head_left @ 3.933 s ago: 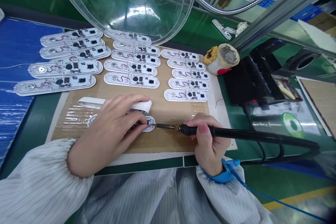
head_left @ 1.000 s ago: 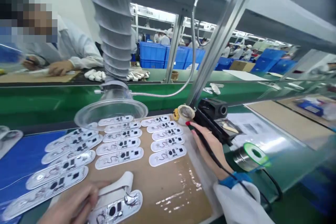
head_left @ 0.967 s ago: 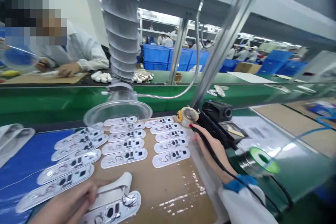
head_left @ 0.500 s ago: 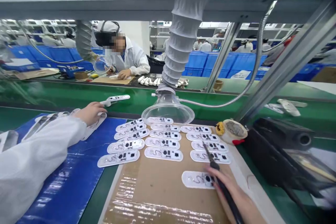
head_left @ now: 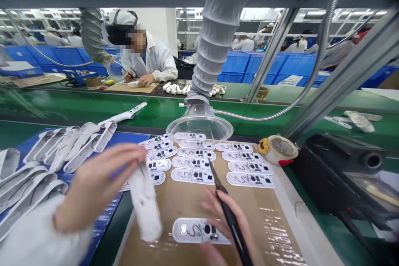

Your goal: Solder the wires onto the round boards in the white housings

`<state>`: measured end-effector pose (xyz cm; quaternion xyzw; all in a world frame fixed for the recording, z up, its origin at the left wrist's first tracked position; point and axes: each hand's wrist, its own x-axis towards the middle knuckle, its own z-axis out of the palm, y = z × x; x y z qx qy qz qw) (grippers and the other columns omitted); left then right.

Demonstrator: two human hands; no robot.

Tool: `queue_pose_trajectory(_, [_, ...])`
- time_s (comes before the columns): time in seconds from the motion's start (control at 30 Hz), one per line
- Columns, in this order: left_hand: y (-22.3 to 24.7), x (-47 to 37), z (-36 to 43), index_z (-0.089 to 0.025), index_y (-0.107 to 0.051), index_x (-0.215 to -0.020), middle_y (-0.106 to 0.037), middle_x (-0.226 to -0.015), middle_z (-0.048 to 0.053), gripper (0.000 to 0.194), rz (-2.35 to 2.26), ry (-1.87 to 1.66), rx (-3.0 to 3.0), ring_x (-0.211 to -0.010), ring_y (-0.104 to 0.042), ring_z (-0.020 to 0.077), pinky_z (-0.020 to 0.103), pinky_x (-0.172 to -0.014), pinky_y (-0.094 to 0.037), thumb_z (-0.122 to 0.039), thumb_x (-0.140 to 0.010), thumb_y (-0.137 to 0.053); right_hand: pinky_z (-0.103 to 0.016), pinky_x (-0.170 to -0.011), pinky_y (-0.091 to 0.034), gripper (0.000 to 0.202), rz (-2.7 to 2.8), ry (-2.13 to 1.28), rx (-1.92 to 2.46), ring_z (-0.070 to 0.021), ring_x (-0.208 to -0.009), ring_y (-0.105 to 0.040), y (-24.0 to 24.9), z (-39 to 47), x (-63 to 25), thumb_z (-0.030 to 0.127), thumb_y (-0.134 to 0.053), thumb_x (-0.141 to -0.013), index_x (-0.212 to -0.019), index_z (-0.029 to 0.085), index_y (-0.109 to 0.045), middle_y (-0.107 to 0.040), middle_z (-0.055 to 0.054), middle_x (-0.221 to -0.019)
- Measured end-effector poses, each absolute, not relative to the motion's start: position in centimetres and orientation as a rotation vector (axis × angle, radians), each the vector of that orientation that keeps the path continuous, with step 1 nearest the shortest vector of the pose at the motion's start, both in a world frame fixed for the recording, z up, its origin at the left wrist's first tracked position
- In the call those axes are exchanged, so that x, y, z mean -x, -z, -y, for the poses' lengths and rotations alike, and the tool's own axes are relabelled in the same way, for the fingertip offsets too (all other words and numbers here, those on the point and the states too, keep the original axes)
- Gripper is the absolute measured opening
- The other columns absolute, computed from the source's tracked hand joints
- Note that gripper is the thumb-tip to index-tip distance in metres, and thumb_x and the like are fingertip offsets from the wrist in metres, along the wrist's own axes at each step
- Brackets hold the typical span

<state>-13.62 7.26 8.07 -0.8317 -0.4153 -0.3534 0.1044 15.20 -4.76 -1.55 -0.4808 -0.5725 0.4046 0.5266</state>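
Note:
My left hand [head_left: 99,183] pinches a white elongated plastic shell [head_left: 145,210] at its upper end, letting it hang over the cardboard's left side; it is slightly blurred. A soldering iron [head_left: 231,215] lies in my right hand [head_left: 247,222], its tip pointing up and away. Under the right fingers sits a white oval panel [head_left: 190,231] with a round disc, wires and black parts; its right end is partly covered. Farther back, rows of similar panels [head_left: 193,163] lie on the cardboard [head_left: 187,199].
White shells [head_left: 73,145] are piled on a blue sheet [head_left: 104,220] at left. A clear fume hood [head_left: 199,126] hangs over the back panels. At right are a round pot [head_left: 282,149] with a yellow sponge and a black device [head_left: 336,174]. A co-worker [head_left: 149,58] sits opposite.
My left hand has come from the shell pile to the cardboard with a shell. The near panel has shifted left and closer, and my right hand with the soldering iron has moved left.

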Motion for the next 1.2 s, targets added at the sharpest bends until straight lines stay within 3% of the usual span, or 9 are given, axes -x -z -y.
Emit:
queue_pose_trajectory(0.13, [-4.4,6.3,-0.3,-0.020,-0.075,-0.115,-0.079,-0.116,0.001,0.021,1.227,1.268,2.431,-0.107,-0.075,0.0077,0.013,-0.110,-0.053,-0.011,-0.105,-0.059,-0.037,-0.084,-0.070,0.059,1.230,-1.232,1.066,-0.0340,-0.126,-0.073,1.5,5.6,-13.5,0.042,-0.073,-0.098,-0.153,0.038,-0.051,-0.062,-0.013,-0.155])
queue_pose_trajectory(0.23, [-3.2,5.0,0.4,-0.023,-0.072,-0.119,-0.077,-0.122,0.000,0.023,1.206,1.238,2.669,-0.112,-0.073,0.0074,0.013,-0.112,-0.050,-0.012,-0.108,-0.055,-0.027,-0.062,-0.068,0.054,1.120,-1.311,1.165,-0.0236,-0.094,-0.082,1.4,6.4,-15.3,0.043,-0.064,-0.103,-0.155,0.043,-0.049,-0.055,-0.010,-0.163])
queue_pose_trajectory(0.3, [-3.6,4.9,-0.4,-0.026,-0.072,-0.114,-0.076,-0.124,-0.002,0.025,1.020,1.081,2.927,-0.116,-0.071,0.0080,0.022,-0.124,-0.042,-0.015,-0.111,-0.049,-0.027,-0.070,-0.069,0.061,1.129,-1.329,1.225,-0.0182,-0.089,-0.080,1.0,7.0,-17.2,0.038,-0.068,-0.102,-0.157,0.049,-0.043,-0.052,-0.005,-0.166])
queue_pose_trajectory(0.4, [-5.3,3.9,-1.7,-0.026,-0.073,-0.104,-0.078,-0.121,-0.003,0.033,0.669,0.845,3.139,-0.116,-0.073,0.0118,0.036,-0.133,-0.035,-0.020,-0.114,-0.042,-0.034,-0.098,-0.067,0.064,1.225,-1.305,1.284,-0.0226,-0.121,-0.075,0.2,7.8,-19.2,0.031,-0.069,-0.100,-0.154,0.053,-0.044,-0.052,0.002,-0.165])
queue_pose_trajectory(0.6, [-7.0,2.4,-1.7,-0.023,-0.074,-0.098,-0.080,-0.104,0.001,0.028,0.451,0.635,3.284,-0.095,-0.077,0.0173,0.026,-0.096,-0.063,-0.016,-0.108,-0.049,-0.033,-0.095,-0.067,0.076,1.306,-1.285,1.274,-0.0227,-0.118,-0.076,0.2,8.9,-19.6,0.014,-0.069,-0.094,-0.154,0.053,-0.044,-0.054,0.002,-0.164])
queue_pose_trajectory(0.8, [-2.9,1.8,2.0,-0.028,-0.072,-0.096,-0.077,-0.107,-0.001,0.012,1.563,1.914,2.749,-0.113,-0.074,0.0130,0.015,-0.098,-0.059,-0.019,-0.101,-0.064,-0.038,-0.106,-0.063,0.081,1.380,-1.216,1.195,-0.0271,-0.143,-0.062,2.1,8.3,-17.1,0.018,-0.070,-0.096,-0.161,0.050,-0.035,-0.044,-0.002,-0.171])
queue_pose_trajectory(1.0, [-3.9,-1.2,2.7,-0.025,-0.070,-0.095,-0.077,-0.111,-0.001,0.039,2.684,3.021,0.917,-0.066,-0.073,0.0119,0.019,-0.058,-0.065,-0.058,-0.081,-0.087,-0.048,-0.117,-0.056,0.099,1.680,-1.135,1.113,-0.0332,-0.144,-0.060,2.5,7.8,-15.5,0.023,-0.091,-0.080,-0.160,0.049,-0.040,-0.056,-0.002,-0.162])
queue_pose_trajectory(1.1, [-4.8,1.3,1.2,-0.025,-0.071,-0.090,-0.079,-0.101,-0.002,0.028,2.541,2.822,1.522,-0.073,-0.076,0.0147,0.017,-0.056,-0.064,-0.050,-0.087,-0.084,-0.052,-0.122,-0.050,0.104,1.648,-0.952,1.311,-0.0328,-0.154,-0.048,2.1,7.7,-18.6,0.028,-0.091,-0.082,-0.164,0.046,-0.030,-0.048,-0.004,-0.169])
queue_pose_trajectory(1.2, [-4.6,4.2,-0.9,-0.028,-0.076,-0.098,-0.081,-0.102,0.000,0.006,1.812,2.056,2.767,-0.104,-0.079,0.0190,0.022,-0.086,-0.068,-0.031,-0.100,-0.071,-0.055,-0.122,-0.050,0.081,1.663,-0.724,1.507,-0.0303,-0.146,-0.058,2.5,7.0,-21.3,0.024,-0.076,-0.095,-0.162,0.041,-0.033,-0.057,-0.008,-0.160])
